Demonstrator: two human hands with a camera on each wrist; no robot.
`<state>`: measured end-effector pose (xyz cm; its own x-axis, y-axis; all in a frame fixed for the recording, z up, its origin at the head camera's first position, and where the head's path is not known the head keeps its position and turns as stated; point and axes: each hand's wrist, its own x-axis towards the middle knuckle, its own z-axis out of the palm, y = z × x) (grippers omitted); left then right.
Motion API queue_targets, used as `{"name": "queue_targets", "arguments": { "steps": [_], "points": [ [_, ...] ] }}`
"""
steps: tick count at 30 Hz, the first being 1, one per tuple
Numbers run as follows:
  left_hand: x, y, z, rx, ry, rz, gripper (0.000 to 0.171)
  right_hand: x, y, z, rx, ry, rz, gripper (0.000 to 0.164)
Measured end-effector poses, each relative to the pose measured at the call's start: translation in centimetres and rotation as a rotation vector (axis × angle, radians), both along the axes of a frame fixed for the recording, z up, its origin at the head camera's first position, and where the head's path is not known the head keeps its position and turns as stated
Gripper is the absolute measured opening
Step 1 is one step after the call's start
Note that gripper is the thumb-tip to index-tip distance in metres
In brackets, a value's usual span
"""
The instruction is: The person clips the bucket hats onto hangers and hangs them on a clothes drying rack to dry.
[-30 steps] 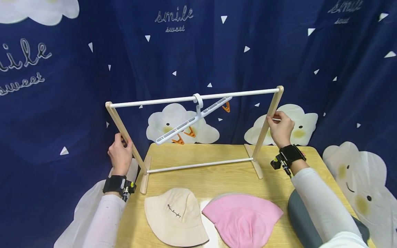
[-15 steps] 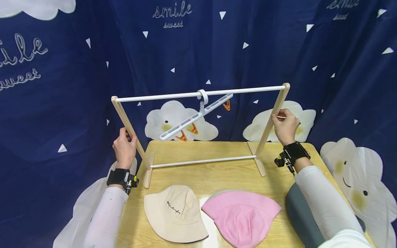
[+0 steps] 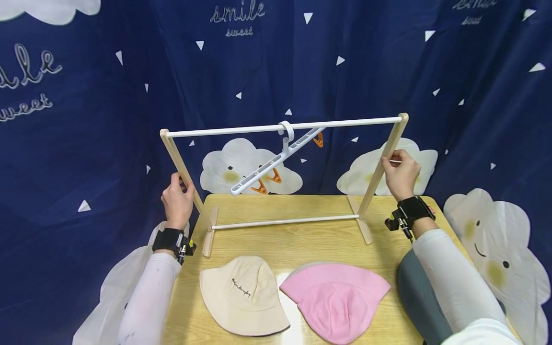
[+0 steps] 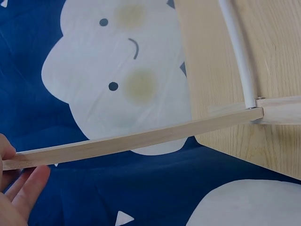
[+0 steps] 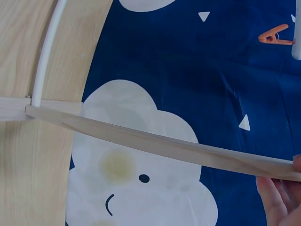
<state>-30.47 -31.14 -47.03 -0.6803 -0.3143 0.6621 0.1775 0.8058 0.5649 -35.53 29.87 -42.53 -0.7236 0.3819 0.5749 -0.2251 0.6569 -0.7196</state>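
Beige bucket hat (image 3: 243, 297) nearest, flat on the wooden table (image 3: 302, 244), with a pink hat (image 3: 336, 299) just beside it to the right and a grey cushion-like shape (image 3: 416, 297) at the table's right edge. Farther back, a small clothes rack (image 3: 284, 175) standing on the tabletop: two slanted wooden side posts, a white top rail, a white lower rail between flat wooden feet. Left hand (image 3: 178, 201) curled round the left post about halfway up, fingers wrapped behind the wood; in the left wrist view only fingertips (image 4: 19, 188) showing against the post. Right hand (image 3: 401, 173) gripping the right post at similar height, thumb and fingers closed on it. White plastic hanger (image 3: 276, 160) hooked on the middle of the top rail, tilted, orange clips (image 3: 267, 181) dangling below. Behind everything, a dark blue curtain (image 3: 86, 120) printed with white clouds, small triangles and the words "smile sweet".
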Motion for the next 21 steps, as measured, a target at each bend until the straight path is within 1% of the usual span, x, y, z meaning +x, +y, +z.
{"name": "queue_targets", "arguments": {
  "steps": [5, 10, 16, 21],
  "points": [
    [-0.7, 0.6, 0.1, 0.005, -0.009, -0.016, 0.030, 0.0, 0.6, 0.0, -0.007, -0.005, -0.013, 0.021],
    [-1.4, 0.9, 0.2, 0.000, -0.004, -0.016, 0.030, 0.0, 0.9, -0.1, -0.009, -0.011, -0.024, 0.021],
    [-2.2, 1.5, 0.0, 0.002, -0.027, -0.040, 0.031, 0.4, 1.4, -0.1, -0.012, -0.004, -0.055, 0.021],
    [-2.7, 1.8, 0.1, 0.009, -0.024, -0.043, 0.030, 0.3, 1.7, 0.0, -0.007, 0.007, -0.054, 0.020]
  ]
}}
